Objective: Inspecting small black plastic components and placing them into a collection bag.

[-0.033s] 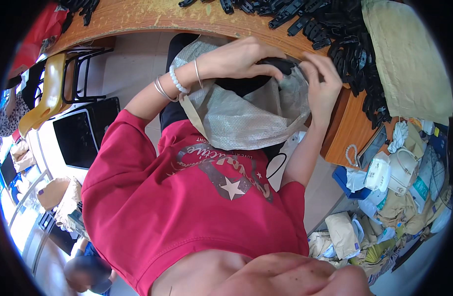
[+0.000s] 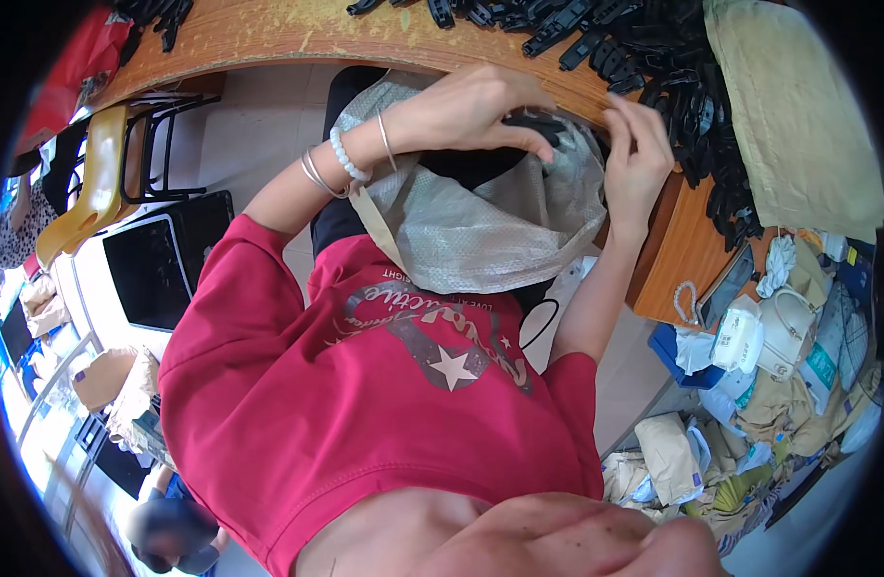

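Note:
A pale woven sack point(image 2: 490, 231) rests on my lap below the table edge, its mouth facing up. Dark contents point(image 2: 471, 165) show inside, too shadowed to identify. Over the far side of the mouth reaches my left hand point(image 2: 480, 108), thumb and fingers apart, with nothing visible between them. White beads and thin bangles circle that wrist. Beside the sack's right rim is my right hand point(image 2: 637, 163), fingers bent and thumb apart from them, its fingertips slightly blurred near the table edge. I see nothing in it.
Many black plastic clip-like parts point(image 2: 606, 48) lie on the worn wooden table point(image 2: 298, 29), beside a beige cloth-like sheet point(image 2: 798, 125). Bags and wrapped packages point(image 2: 779, 385) pile up at right. A yellow chair point(image 2: 101, 173) stands left; another person point(image 2: 173, 529) is at lower left.
My right hand has shifted slightly right, away from the sack's rim. My left hand has hardly moved, and the sack stays in place.

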A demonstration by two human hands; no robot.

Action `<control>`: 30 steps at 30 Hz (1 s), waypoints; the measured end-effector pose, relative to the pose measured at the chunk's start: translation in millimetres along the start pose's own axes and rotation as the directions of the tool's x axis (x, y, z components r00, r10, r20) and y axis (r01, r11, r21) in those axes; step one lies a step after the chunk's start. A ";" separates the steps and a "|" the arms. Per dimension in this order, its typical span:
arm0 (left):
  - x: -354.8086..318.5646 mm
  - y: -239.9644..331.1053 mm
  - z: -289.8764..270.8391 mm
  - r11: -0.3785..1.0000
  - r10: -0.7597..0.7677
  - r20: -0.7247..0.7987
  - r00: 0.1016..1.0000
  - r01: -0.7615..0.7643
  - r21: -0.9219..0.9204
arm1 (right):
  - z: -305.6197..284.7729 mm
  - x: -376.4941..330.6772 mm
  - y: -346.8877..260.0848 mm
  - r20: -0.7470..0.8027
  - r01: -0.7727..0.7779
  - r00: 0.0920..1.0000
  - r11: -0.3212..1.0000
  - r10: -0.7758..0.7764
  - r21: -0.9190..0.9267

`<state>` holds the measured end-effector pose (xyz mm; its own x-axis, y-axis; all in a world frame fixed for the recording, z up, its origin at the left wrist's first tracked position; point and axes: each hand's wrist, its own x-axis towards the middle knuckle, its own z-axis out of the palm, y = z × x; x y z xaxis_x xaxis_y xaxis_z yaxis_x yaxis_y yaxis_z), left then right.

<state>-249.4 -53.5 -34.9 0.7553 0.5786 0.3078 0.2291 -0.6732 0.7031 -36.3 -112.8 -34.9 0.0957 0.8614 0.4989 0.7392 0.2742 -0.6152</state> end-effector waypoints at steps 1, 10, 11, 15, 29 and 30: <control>6.8 -1.5 -2.4 0.997 0.061 -0.104 0.993 -0.055 0.056 | -0.5 4.4 7.3 0.004 0.048 0.999 0.964 -0.049 -0.261; 85.4 -8.4 2.9 0.786 -0.065 -0.417 0.907 0.304 0.539 | 10.3 18.9 14.8 0.086 0.183 0.983 0.852 -0.162 -0.490; 89.2 -1.9 3.1 0.679 -0.129 -0.407 0.904 0.380 0.629 | 10.6 16.6 15.1 0.094 0.203 0.979 0.879 -0.179 -0.432; 86.0 -20.2 -0.3 0.886 -0.053 -0.462 0.885 0.255 0.387 | 18.0 14.2 6.2 0.096 0.306 0.952 0.908 -0.291 -0.286; -12.0 -16.1 -9.0 0.876 -0.420 -0.244 0.874 0.321 -0.359 | 21.1 -1.0 -19.2 0.151 -0.419 0.888 0.628 0.435 0.655; -14.0 -15.9 -13.8 0.895 -0.358 -0.170 0.918 0.285 -0.343 | 16.6 -2.8 -23.4 0.172 -0.410 0.894 0.602 0.414 0.685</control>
<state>-272.1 -44.6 -41.5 0.5070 0.8504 0.1403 0.2100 -0.2798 0.9368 -64.9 -114.6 -32.0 0.2766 0.9571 0.0868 -0.0513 0.1048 -0.9932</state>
